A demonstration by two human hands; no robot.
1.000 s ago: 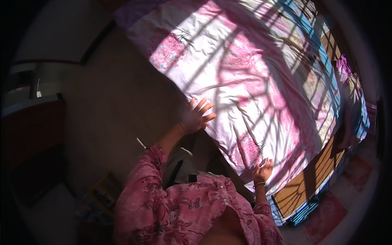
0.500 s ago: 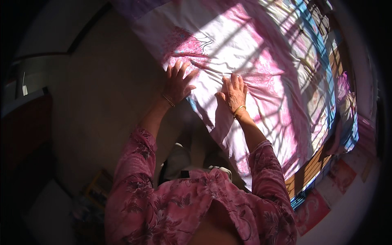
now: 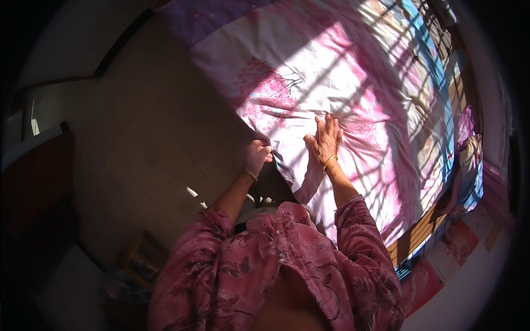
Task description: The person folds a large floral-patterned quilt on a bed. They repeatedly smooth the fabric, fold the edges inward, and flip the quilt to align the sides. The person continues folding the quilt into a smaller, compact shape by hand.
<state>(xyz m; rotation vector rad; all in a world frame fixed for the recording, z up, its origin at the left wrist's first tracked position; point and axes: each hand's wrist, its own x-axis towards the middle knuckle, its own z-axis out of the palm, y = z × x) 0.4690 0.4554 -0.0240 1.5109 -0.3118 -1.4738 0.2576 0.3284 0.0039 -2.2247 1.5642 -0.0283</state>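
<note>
A pink and white quilt (image 3: 364,160) with a printed tree lies spread over a bed, creased around my right hand. My right hand (image 3: 326,140) rests flat on it with the fingers apart, a gold bangle at the wrist. At the quilt's near left edge, my left hand (image 3: 258,155) has its fingers curled in and closed on the cloth's border. Sunlight crosses the quilt in barred shadows.
A purple cloth (image 3: 212,22) covers the bed's far end. On the right, a blue-edged patterned sheet (image 3: 436,94) lies over a wooden bed edge (image 3: 417,234). Bunched cloths (image 3: 469,165) sit beyond. A yellow-framed object (image 3: 144,259) stands on the floor at lower left.
My left hand has come off the quilt's top, moved nearer to me and closed at its edge. My right hand stays flat on the quilt. The view has shifted slightly.
</note>
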